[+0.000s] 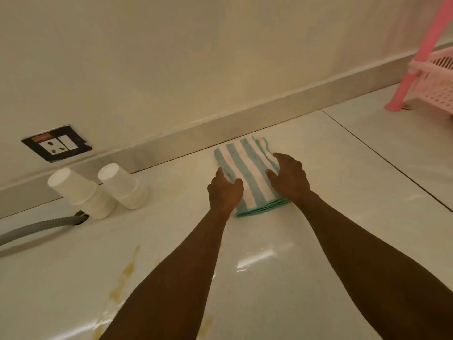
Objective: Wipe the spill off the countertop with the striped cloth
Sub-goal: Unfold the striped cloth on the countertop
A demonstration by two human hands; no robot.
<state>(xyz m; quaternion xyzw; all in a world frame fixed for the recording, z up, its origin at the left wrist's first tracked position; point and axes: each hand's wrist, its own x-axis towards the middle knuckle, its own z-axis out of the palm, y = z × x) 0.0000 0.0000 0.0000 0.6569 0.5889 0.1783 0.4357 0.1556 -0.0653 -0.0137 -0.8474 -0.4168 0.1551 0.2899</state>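
Observation:
A folded cloth (248,171) with blue and white stripes and a green hem lies flat on the pale countertop (331,192), close to the back wall ledge. My left hand (224,191) grips its left edge, thumb on top. My right hand (289,177) presses down on its right side with fingers curled over the edge. A yellowish-brown spill (126,273) streaks the countertop to the lower left of my left forearm, with another patch (207,325) near the bottom between my arms. Wet glare (257,262) shines between my forearms.
Two stacks of upturned white paper cups (83,190) (123,185) stand at the left by the wall ledge. A grey ribbed hose (41,228) enters a hole in the counter. A wall socket (56,143) sits above. A pink plastic rack (426,69) stands at the far right.

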